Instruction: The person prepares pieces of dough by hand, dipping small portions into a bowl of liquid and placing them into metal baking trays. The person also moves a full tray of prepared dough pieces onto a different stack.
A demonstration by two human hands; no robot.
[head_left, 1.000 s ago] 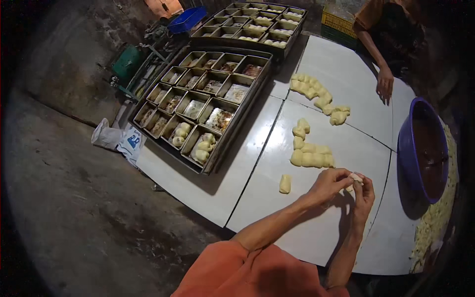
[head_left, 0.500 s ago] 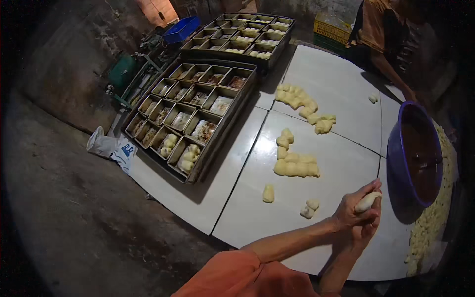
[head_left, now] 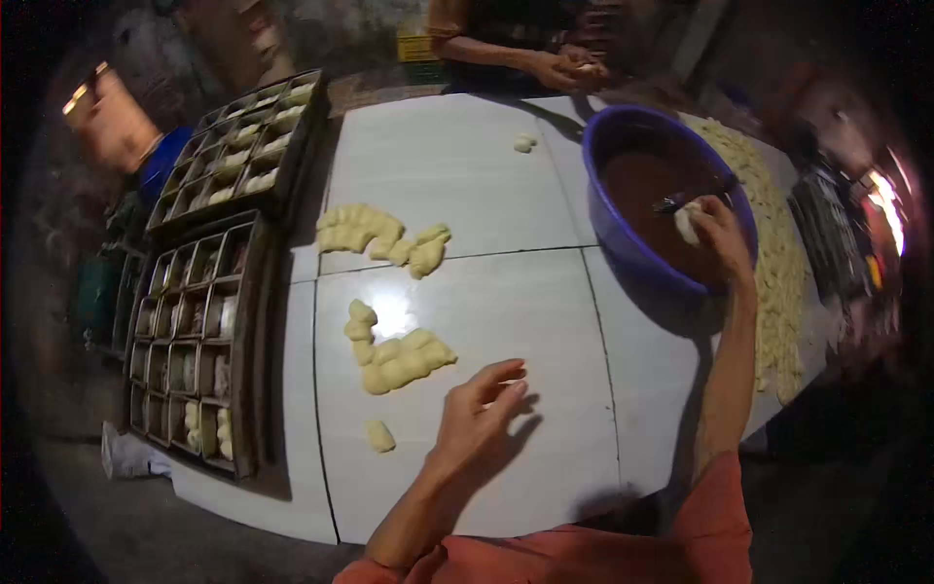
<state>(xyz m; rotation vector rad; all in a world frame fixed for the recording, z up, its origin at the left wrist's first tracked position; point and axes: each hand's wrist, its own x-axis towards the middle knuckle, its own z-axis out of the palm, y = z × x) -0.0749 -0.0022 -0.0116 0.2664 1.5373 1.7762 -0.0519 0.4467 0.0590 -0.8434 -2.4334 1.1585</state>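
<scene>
My right hand is closed on a pale piece of dough, held over a purple basin of brown filling. A dark utensil rests in the filling beside that dough. Over the near part of the white table, my left hand is open, thumb and fingers apart; what lies under its palm is hidden. Joined yellowish dough pieces sit just beyond it, and a single dough piece lies to its left. Farther back is another curved dough row.
Metal trays of baking tins, a near one and a far one, stand along the left, some tins holding dough. Dough bits cover the right edge. Across the white table, a co-worker's hands work near two small pieces.
The view has turned to the right. My hands, together around a dough piece before, are now apart: the right moved over the basin with dough, the left back over the table.
</scene>
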